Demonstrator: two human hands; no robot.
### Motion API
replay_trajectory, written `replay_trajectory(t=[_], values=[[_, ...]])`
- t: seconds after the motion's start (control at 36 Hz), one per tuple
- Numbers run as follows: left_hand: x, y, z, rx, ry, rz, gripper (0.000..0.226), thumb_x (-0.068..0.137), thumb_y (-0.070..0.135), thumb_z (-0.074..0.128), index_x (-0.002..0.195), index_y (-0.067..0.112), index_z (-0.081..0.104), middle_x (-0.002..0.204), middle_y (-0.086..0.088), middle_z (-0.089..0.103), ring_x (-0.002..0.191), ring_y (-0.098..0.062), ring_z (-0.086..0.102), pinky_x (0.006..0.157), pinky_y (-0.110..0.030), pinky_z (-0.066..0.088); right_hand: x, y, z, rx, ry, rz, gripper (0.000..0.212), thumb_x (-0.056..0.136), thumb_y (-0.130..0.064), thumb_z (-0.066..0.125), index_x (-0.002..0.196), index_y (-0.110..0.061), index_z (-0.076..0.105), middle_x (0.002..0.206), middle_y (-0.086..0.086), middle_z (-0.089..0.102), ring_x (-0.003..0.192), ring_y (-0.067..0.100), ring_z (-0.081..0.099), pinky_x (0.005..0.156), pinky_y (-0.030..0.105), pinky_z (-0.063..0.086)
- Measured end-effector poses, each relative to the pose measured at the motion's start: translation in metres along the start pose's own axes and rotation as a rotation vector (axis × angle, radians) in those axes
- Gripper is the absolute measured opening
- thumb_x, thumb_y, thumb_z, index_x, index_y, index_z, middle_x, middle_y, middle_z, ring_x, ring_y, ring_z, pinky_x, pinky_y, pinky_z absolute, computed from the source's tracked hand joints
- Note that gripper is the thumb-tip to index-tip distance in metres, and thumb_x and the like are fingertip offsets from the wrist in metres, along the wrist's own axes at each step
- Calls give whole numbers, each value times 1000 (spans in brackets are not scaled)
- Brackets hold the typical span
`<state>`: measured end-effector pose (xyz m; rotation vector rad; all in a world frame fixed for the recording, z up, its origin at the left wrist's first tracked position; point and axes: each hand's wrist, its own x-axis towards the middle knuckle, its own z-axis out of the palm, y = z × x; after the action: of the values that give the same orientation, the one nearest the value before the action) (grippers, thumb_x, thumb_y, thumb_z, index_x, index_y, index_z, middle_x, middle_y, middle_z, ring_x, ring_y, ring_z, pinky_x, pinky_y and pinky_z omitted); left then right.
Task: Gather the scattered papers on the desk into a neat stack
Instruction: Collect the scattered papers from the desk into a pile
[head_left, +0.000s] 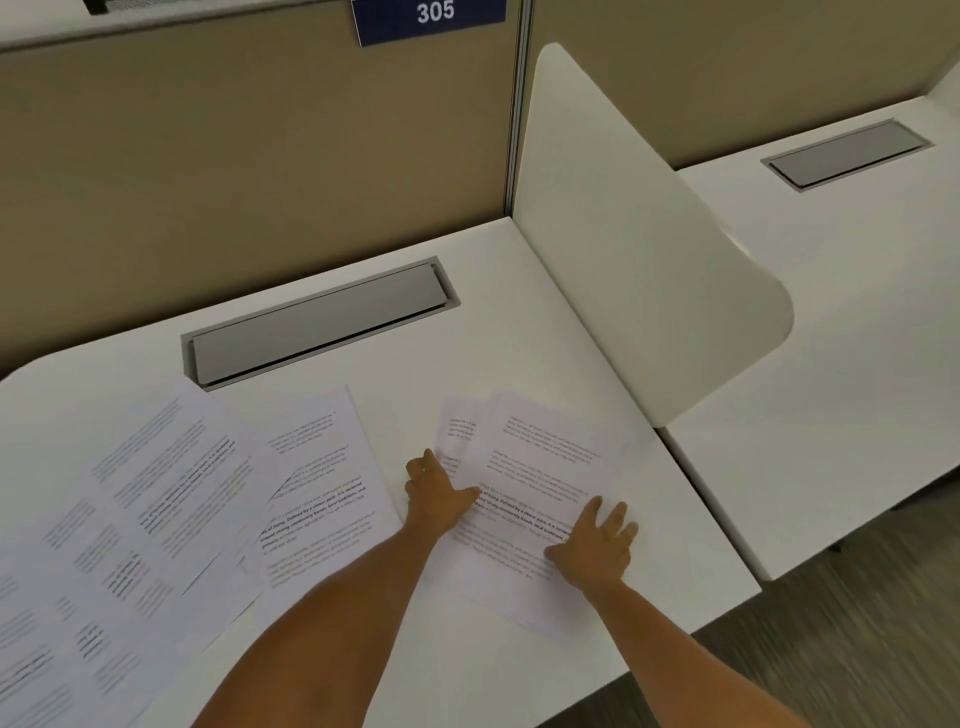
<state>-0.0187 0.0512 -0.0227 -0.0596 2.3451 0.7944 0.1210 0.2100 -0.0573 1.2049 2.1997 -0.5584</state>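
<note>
Your forearms: both reach in from the bottom edge over the white worktop (519, 322).
Your left hand (435, 496): grasping the left edge of the small pile of papers (540, 483), thumb on top.
Your right hand (595, 545): released, fingers spread flat on that pile's lower right corner.
Small pile: right side of the worktop, sheets fanned unevenly.
Scattered papers (156, 499): overlapping, on the left side.
Cable hatch (317, 322): grey, behind the papers.
</note>
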Motion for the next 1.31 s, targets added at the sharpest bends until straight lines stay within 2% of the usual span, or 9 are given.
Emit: replay_trajectory(t=[0.14, 0.25, 0.5, 0.61, 0.75, 0.86, 1.0, 1.17, 1.31], values=[[0, 2, -4, -164, -60, -6, 75, 78, 24, 82, 137, 4, 41, 131, -16, 60, 117, -32, 61, 101, -48, 51, -2, 3, -8, -37, 34, -71, 109, 85, -43, 71, 160, -6, 2, 165, 26, -1, 152, 49, 6, 121, 49, 29], [-2, 2, -4, -252, -102, -17, 43, 78, 15, 82, 115, 4, 62, 119, -14, 70, 105, -29, 68, 94, -43, 56, -3, 4, -13, -51, 64, -123, 107, 84, -45, 70, 160, -5, 7, 163, 24, 9, 146, 43, 20, 116, 43, 36], [-10, 8, -9, -436, -156, -3, 43, 78, -2, 79, 119, -2, 64, 118, -19, 70, 105, -35, 68, 95, -51, 56, -3, 1, -18, 409, 123, -76, 112, 83, -49, 78, 161, -8, 7, 160, 22, 22, 144, 45, 26, 117, 52, 33], [-16, 17, -22, -464, -193, 78, 41, 79, -3, 77, 117, 2, 65, 120, -18, 70, 101, -31, 70, 86, -41, 59, -5, 2, -20, 548, 115, -43, 116, 83, -58, 73, 161, -5, 5, 164, 25, 19, 149, 45, 19, 121, 56, 24], [-29, 27, -42, -458, -268, 151, 46, 79, 2, 78, 123, 5, 64, 119, -13, 71, 104, -31, 71, 93, -49, 57, -6, 12, -22, 893, -8, -172, 114, 82, -56, 74, 163, -16, 5, 166, 12, 25, 152, 35, 23, 123, 57, 25], [-41, 33, -60, -462, -326, 234, 44, 79, 6, 79, 122, 9, 67, 120, -8, 73, 100, -19, 74, 81, -28, 62, -8, 11, -33, 1178, -186, -159, 101, 86, -50, 74, 161, -31, 9, 162, 7, 34, 143, 31, 43, 115, 51, 37], [-59, 39, -80, -437, -388, 269, 46, 76, 17, 83, 120, 16, 69, 118, -1, 74, 104, -19, 73, 91, -39, 60, -13, 6, -44, 1305, -325, -222, 107, 72, -57, 74, 160, -24, 22, 141, 11, 57, 119, 25, 61, 106, 43, 45], [-81, 44, -108, -420, -454, 286, 47, 77, 17, 82, 122, 15, 68, 122, -5, 72, 111, -26, 70, 97, -49, 56, -21, -4, -49, 1364, -691, -335, 65, 87, -62, 56, 139, -23, 59, 133, 5, 71, 124, 28, 66, 106, 51, 47], [-91, 44, -127, -420, -481, 306, 44, 79, 18, 81, 121, 17, 69, 123, -6, 72, 110, -27, 70, 88, -45, 60, -27, -9, -53, 1553, -816, -372, 51, 99, -42, 55, 142, -15, 56, 141, 19, 64, 128, 39, 63, 104, 59, 52]])
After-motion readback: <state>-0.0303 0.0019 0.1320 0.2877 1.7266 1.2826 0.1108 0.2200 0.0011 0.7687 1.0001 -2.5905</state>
